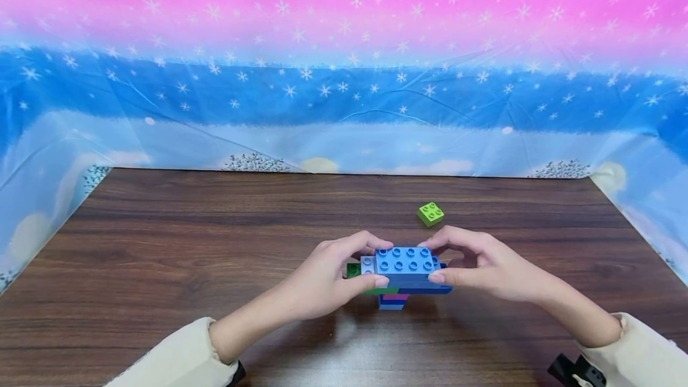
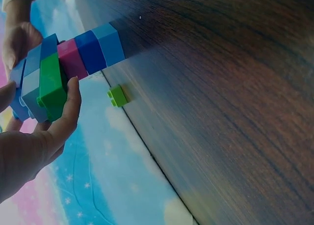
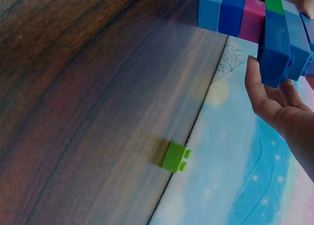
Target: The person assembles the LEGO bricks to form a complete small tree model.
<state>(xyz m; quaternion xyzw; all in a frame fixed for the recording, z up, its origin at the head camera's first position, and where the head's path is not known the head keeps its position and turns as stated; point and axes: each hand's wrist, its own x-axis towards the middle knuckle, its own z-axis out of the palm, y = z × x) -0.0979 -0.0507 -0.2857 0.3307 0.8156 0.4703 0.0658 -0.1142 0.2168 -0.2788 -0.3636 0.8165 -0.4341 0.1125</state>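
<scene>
A stacked toy-brick build stands on the table, narrow at its foot and wider above. A light blue brick (image 2: 109, 44) is lowest, then a dark blue one (image 2: 91, 52) and a pink one (image 2: 72, 59). Above these sit a green brick (image 2: 53, 85) and a blue brick (image 3: 274, 48) side by side, with more blue and pale bricks over them. On top lies a long blue brick (image 1: 405, 260), studs up. My left hand (image 1: 328, 276) grips its left end, thumb in front and fingers behind. The right hand (image 1: 484, 264) pinches its right end likewise.
A lime green brick (image 1: 430, 214) with studs up rests on the brown wooden table (image 1: 188, 243), beyond the build. A snowflake-patterned cloth (image 1: 344, 94) hangs along the table's back and sides.
</scene>
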